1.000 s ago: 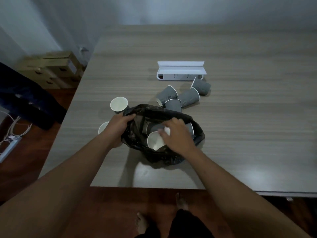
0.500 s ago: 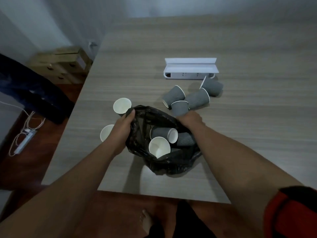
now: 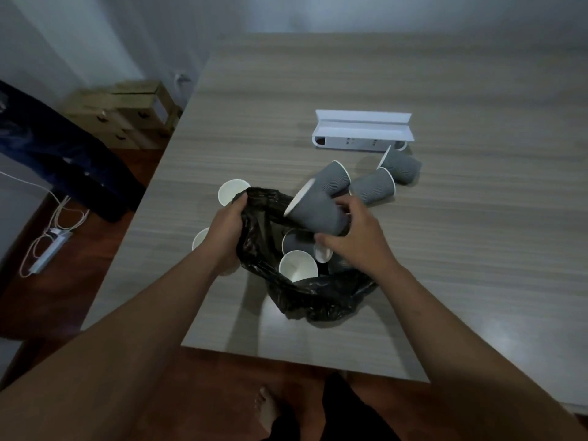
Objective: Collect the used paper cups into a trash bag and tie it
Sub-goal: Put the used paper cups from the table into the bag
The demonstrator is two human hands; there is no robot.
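Three grey cups (image 3: pixel 372 183) lie on the table (image 3: pixel 477 233) beyond the black bag (image 3: pixel 321 297); the right hand (image 3: pixel 359 240) grips a fourth cup (image 3: pixel 318 213) over its mouth; the left hand (image 3: pixel 224 230) pinches the rim open; cups look light, crushable, best held round the wall; the bag's film looks limp and slippery.

Dim room, grey wood-grain table (image 3: pixel 477 233).
Pale wall (image 3: pixel 95 33) far; reddish wooden floor (image 3: pixel 63 297) left, with cardboard boxes (image 3: pixel 124 113) and power strip (image 3: pixel 47 254).
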